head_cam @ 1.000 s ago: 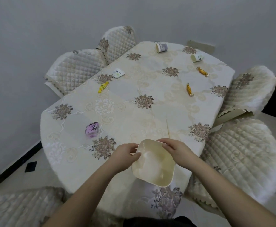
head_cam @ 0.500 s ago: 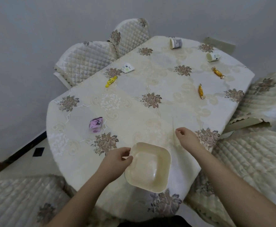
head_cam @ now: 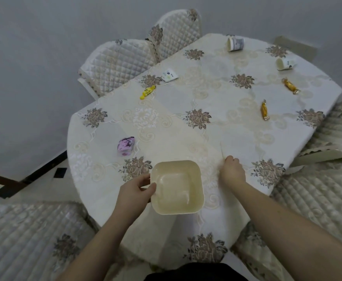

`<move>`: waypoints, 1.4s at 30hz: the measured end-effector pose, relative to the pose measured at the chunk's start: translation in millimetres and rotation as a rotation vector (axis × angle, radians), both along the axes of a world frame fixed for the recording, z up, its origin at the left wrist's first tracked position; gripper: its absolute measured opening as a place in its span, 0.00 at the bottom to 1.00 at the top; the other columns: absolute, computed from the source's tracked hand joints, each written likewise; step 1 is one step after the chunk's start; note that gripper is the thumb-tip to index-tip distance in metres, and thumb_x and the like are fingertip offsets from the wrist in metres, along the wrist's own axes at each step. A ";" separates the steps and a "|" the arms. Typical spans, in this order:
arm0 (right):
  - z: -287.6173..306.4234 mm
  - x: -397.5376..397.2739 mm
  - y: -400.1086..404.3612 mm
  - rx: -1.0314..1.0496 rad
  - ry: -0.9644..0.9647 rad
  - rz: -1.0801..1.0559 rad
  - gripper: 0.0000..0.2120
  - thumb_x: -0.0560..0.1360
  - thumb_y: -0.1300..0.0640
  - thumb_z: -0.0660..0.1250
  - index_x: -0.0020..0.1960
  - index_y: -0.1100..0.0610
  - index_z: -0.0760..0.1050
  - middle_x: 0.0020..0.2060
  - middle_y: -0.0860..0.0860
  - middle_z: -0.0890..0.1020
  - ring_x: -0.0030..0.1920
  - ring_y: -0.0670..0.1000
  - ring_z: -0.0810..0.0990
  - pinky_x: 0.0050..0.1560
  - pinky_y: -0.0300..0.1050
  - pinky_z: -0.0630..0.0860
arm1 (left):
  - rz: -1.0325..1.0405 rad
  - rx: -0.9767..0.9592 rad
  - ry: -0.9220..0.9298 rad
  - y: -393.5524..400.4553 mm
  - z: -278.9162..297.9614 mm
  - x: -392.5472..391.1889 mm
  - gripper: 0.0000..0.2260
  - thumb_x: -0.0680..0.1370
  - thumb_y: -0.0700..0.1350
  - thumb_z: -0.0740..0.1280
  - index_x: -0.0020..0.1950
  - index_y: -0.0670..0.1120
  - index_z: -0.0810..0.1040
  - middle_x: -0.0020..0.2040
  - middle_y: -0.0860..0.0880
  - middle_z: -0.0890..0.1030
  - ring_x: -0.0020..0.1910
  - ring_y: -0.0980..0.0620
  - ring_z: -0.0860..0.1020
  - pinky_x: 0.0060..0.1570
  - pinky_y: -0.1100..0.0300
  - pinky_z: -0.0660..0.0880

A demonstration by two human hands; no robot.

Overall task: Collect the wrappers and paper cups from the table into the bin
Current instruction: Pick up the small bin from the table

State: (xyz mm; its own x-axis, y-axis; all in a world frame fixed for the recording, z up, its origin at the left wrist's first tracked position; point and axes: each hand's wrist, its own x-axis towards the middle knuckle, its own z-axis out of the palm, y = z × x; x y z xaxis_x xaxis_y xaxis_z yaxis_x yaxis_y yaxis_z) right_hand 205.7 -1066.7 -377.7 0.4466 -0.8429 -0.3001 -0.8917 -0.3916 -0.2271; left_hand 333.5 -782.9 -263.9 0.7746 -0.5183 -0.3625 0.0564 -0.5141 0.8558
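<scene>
- Looks like a home dining room.
- Oval table [head_cam: 237, 138] under a cream embroidered cloth with brown flower motifs.
- Ringed by chairs [head_cam: 123, 61] in matching quilted covers.
- Plain grey walls, pale tiled floor [head_cam: 44, 187], dark skirting.
- Strewn with sweet wrappers [head_cam: 265, 109] and tipped paper cups [head_cam: 235, 44], household leftovers.
- Small cream bin [head_cam: 177, 187] at the near edge.

Cream bin [head_cam: 177, 187]; ivory table [head_cam: 226, 138] with brown flower prints; purple wrapper [head_cam: 126, 146] at nine o'clock; yellow wrapper [head_cam: 147, 92]; two gold wrappers [head_cam: 265, 109] at two o'clock.
</scene>
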 end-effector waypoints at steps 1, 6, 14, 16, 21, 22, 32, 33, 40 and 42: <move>0.5 -0.1 0.6 -0.024 0.038 0.032 0.13 0.75 0.68 0.58 0.58 0.64 0.66 0.56 0.61 0.73 0.54 0.62 0.76 0.51 0.53 0.73 | 0.011 -0.004 -0.001 1.5 1.4 -0.3 0.15 0.76 0.39 0.69 0.55 0.58 0.83 0.45 0.60 0.87 0.39 0.58 0.86 0.36 0.61 0.82; 3.1 -2.1 -1.3 0.005 0.047 0.060 0.13 0.75 0.69 0.58 0.59 0.66 0.65 0.56 0.63 0.74 0.55 0.63 0.76 0.52 0.53 0.73 | 0.036 -0.004 -0.034 11.2 4.6 -3.4 0.14 0.76 0.41 0.69 0.58 0.55 0.83 0.47 0.61 0.86 0.42 0.57 0.86 0.45 0.52 0.83; 67.0 -11.8 25.4 0.541 -0.569 -0.126 0.14 0.76 0.63 0.61 0.61 0.59 0.70 0.42 0.54 0.79 0.41 0.54 0.78 0.42 0.46 0.74 | 0.033 0.005 -0.051 17.6 7.9 -5.6 0.15 0.75 0.41 0.70 0.61 0.51 0.83 0.48 0.56 0.87 0.41 0.55 0.86 0.48 0.48 0.83; 89.6 -25.9 35.2 0.731 -0.758 -0.137 0.13 0.76 0.63 0.63 0.60 0.58 0.73 0.38 0.50 0.80 0.39 0.49 0.80 0.43 0.44 0.77 | 0.016 0.009 -0.072 21.3 7.5 -4.4 0.14 0.75 0.42 0.70 0.59 0.55 0.83 0.46 0.59 0.87 0.41 0.57 0.86 0.47 0.50 0.83; 133.4 -60.4 56.8 0.818 -0.910 -0.019 0.10 0.78 0.64 0.63 0.55 0.53 0.76 0.39 0.51 0.76 0.41 0.49 0.82 0.43 0.43 0.79 | 0.050 -0.013 -0.047 27.4 6.0 0.2 0.12 0.75 0.41 0.70 0.56 0.54 0.83 0.45 0.59 0.87 0.39 0.56 0.86 0.44 0.51 0.83; 140.0 -65.4 62.6 0.811 -0.903 0.022 0.10 0.78 0.65 0.63 0.55 0.53 0.76 0.38 0.51 0.76 0.41 0.49 0.82 0.43 0.42 0.79 | 0.051 -0.019 -0.045 26.8 6.2 0.1 0.12 0.75 0.40 0.70 0.55 0.54 0.83 0.46 0.57 0.87 0.38 0.56 0.86 0.43 0.52 0.84; 191.7 -69.5 132.8 0.295 -0.588 0.366 0.10 0.78 0.62 0.63 0.52 0.48 0.78 0.41 0.45 0.79 0.39 0.39 0.81 0.43 0.30 0.74 | 0.017 -0.102 0.003 33.2 19.1 10.4 0.13 0.75 0.38 0.69 0.55 0.52 0.84 0.47 0.50 0.85 0.40 0.54 0.85 0.34 0.61 0.81; 194.6 -65.3 138.0 0.237 -0.553 0.399 0.10 0.78 0.62 0.63 0.53 0.49 0.78 0.41 0.44 0.78 0.40 0.40 0.80 0.44 0.32 0.74 | 0.011 -0.105 0.007 35.4 20.1 12.9 0.13 0.75 0.38 0.69 0.56 0.51 0.84 0.47 0.50 0.85 0.41 0.54 0.85 0.35 0.60 0.82; 188.2 -30.5 174.2 -0.080 -0.325 0.530 0.14 0.77 0.61 0.60 0.61 0.49 0.74 0.49 0.48 0.78 0.46 0.53 0.79 0.47 0.47 0.75 | -0.043 -0.149 0.002 48.5 22.9 26.3 0.13 0.73 0.40 0.70 0.51 0.56 0.84 0.43 0.56 0.86 0.40 0.59 0.85 0.35 0.59 0.83; 180.6 -17.5 189.2 -0.102 -0.294 0.526 0.17 0.75 0.64 0.60 0.61 0.49 0.73 0.50 0.50 0.78 0.46 0.56 0.79 0.46 0.50 0.75 | -0.060 -0.154 0.012 51.6 23.9 29.2 0.13 0.71 0.41 0.70 0.49 0.58 0.84 0.43 0.56 0.86 0.39 0.59 0.85 0.36 0.57 0.83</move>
